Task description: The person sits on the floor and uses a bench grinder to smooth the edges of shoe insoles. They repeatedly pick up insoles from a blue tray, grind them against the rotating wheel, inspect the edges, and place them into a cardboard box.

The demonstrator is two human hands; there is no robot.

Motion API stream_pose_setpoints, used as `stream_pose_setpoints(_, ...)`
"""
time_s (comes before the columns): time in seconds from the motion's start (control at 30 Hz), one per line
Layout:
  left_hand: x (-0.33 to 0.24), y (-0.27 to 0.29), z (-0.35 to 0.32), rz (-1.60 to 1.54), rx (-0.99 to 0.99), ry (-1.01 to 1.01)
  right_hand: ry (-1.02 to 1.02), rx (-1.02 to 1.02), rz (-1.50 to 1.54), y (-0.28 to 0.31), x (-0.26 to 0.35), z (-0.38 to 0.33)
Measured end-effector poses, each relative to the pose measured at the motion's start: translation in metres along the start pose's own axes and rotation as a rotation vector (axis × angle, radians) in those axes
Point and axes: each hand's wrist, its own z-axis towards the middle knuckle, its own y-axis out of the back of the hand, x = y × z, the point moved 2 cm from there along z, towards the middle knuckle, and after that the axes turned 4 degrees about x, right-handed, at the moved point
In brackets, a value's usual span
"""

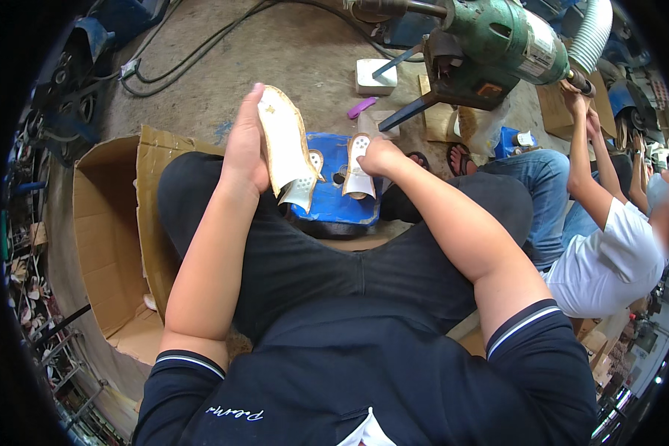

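Note:
My left hand [247, 145] grips a white sole-shaped piece [281, 130] with a ragged tan edge, tilted upright above a blue stool [321, 146]. The fingers behind it are hidden. A curved white flap with small holes [300, 192] hangs at its lower end; whether the two are joined, I cannot tell. My right hand [383, 158] is closed on a smaller white piece [360, 182] with small round holes and a brown edge, over the right half of the stool. Another perforated white bit [316, 159] shows between them.
On my left stands an open cardboard box [111, 245]. A green motor [498, 41] on dark legs is at the far right, where a co-worker's hands [578, 108] are at its spindle. A white block [376, 76], a purple object [361, 108] and black cables [201, 56] lie on the floor.

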Motion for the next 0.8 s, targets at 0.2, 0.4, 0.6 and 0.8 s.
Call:
stream_pose_setpoints(0.2, -0.008, 0.024, 0.017, 0.35, -0.056, -0.087, 0.298, -0.223, -0.11, -0.022, 0.064, -0.017)
stream_pose_setpoints(0.4, -0.003, 0.04, 0.029, 0.487, -0.104, -0.193, 0.496, -0.327, -0.265, -0.076, 0.119, -0.017)
stream_pose_setpoints(0.6, -0.008, 0.054, 0.027, 0.342, -0.107, -0.216, 0.535, -0.21, -0.37, -0.016, 0.098, -0.013)
stream_pose_setpoints(0.8, -0.01, 0.022, 0.018, 0.074, 0.066, -0.114, 0.202, -0.219, 0.378, 0.128, 0.043, -0.079)
